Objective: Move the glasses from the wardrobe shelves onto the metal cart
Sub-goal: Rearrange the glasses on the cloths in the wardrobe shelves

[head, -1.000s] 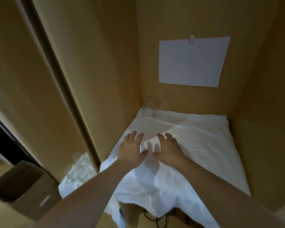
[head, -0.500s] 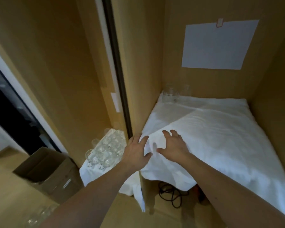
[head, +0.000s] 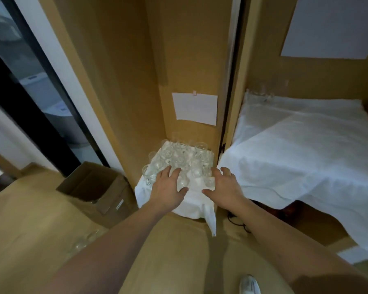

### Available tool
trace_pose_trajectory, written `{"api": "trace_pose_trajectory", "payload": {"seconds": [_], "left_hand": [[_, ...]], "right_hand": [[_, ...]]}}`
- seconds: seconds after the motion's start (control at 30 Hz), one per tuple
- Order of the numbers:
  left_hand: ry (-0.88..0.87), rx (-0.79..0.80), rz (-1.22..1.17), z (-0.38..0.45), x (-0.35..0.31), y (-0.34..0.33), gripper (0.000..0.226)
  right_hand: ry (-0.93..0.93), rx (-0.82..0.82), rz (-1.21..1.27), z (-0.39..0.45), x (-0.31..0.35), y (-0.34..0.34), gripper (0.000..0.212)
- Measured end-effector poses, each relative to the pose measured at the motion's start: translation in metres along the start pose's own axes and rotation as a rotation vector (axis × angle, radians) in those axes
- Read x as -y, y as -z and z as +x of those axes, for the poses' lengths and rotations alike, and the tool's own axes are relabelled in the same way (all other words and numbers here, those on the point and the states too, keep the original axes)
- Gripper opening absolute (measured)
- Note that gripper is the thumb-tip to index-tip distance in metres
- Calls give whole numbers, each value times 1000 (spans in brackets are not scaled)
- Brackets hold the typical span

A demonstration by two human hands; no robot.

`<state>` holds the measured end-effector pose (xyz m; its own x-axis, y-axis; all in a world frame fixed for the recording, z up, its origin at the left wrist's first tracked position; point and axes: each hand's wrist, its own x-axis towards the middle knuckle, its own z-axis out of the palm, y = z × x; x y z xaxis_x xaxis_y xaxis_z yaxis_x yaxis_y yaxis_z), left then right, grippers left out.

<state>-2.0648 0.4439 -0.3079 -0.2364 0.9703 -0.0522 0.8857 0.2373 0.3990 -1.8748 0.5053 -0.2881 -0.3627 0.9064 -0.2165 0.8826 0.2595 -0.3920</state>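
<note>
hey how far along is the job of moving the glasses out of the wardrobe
Done: nothing that shows; no metal cart is in view. In hand: the left hand and right hand reach, fingers spread, over the cluster of glasses on the narrow left shelf, gripping none. Left: that whole cluster, plus a few glasses at the back of the wide right shelf.

Dim, warm indoor light, whole frame soft. Wide-angle bending at the edges. Forearms in shadow near the bottom.
</note>
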Motion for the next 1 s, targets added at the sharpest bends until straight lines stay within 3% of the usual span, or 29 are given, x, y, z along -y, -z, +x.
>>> {"api": "trace_pose_trajectory", "payload": {"seconds": [0.37, 0.73, 1.0], "left_hand": [[225, 1, -136, 2, 86, -12, 70], [420, 87, -114, 77, 164, -14, 69], [468, 147, -113, 133, 180, -26, 68]], "right_hand": [[21, 175, -73, 40, 50, -66, 82], [2, 305, 85, 135, 79, -118, 79], [-96, 373, 136, 190, 73, -145, 77]]}}
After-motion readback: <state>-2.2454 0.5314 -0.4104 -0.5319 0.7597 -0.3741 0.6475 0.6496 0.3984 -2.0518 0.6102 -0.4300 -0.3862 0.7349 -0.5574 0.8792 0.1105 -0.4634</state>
